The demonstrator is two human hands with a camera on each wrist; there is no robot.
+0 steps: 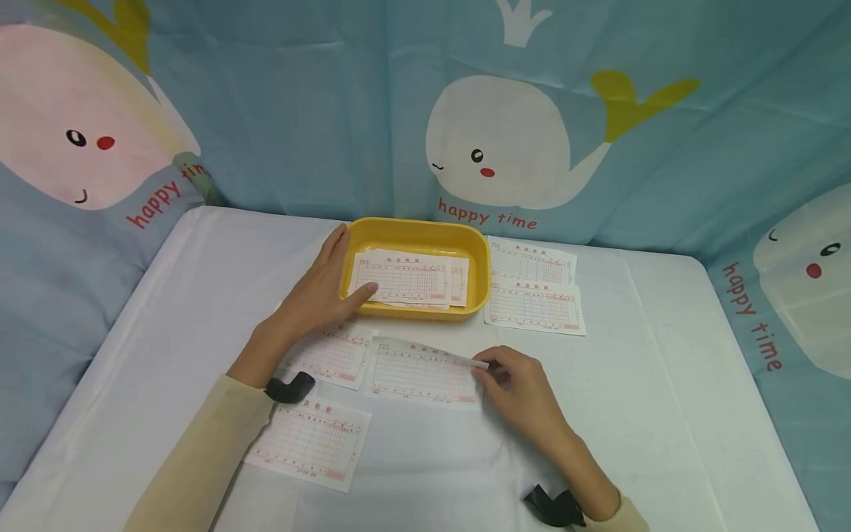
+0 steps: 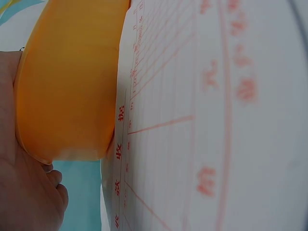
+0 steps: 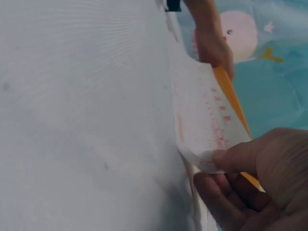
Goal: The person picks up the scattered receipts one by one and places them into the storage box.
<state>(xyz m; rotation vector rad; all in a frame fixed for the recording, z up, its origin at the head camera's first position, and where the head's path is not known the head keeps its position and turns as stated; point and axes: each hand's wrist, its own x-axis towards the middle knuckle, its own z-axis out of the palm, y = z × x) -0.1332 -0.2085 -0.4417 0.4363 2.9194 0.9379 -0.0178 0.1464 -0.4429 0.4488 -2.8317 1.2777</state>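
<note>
My left hand (image 1: 322,284) holds the left end of a yellow plastic tray (image 1: 419,313), its thumb over the near rim and its fingers along the outer side. Inside the tray lie several printed receipt slips (image 1: 402,279). Just in front of it, my right hand (image 1: 521,388) pinches the upper right corner of another receipt slip (image 1: 422,375). That slip's top edge curls up from the tablecloth. In the right wrist view, thumb and index finger grip the corner of the bent slip (image 3: 202,110). The left wrist view has the tray wall (image 2: 72,82) against my left palm.
Two receipt slips (image 1: 535,307) lie right of the tray, one above the other. Below my left forearm are a slip (image 1: 335,358) and a nearer one (image 1: 312,447). A white cloth (image 1: 631,414) covers the table, and a blue whale-print curtain (image 1: 319,111) hangs behind it.
</note>
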